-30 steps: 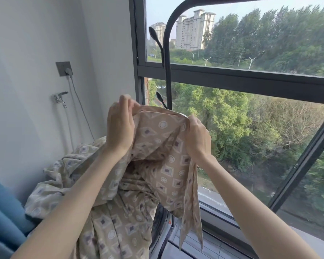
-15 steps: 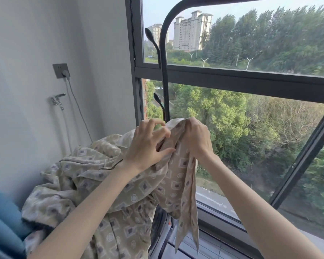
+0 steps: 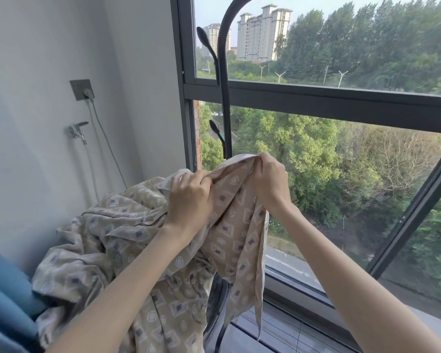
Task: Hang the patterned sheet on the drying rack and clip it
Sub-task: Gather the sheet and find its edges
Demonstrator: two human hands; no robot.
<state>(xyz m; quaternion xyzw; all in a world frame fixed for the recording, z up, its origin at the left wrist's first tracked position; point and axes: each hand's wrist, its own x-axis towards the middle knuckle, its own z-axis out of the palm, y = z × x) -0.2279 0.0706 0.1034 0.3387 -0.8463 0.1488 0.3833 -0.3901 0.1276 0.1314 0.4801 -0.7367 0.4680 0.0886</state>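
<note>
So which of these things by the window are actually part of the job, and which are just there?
Part of the job: beige diamond-patterned sheet, gripped by left hand and right hand; black curved metal drying rack behind it.
Just there: grey wall socket with white plug; chrome wall tap; blue fabric.

Residential premises: an enclosed laundry balcony in an upper-floor flat. Evidence: a wall tap (image 3: 78, 128) and a socket (image 3: 82, 89) with a plug in it, a black drying rack (image 3: 224, 98) before a dark-framed window (image 3: 316, 98), treetops and tower blocks (image 3: 262, 34) beyond it, and a blue curtain (image 3: 3, 289) at left.
</note>
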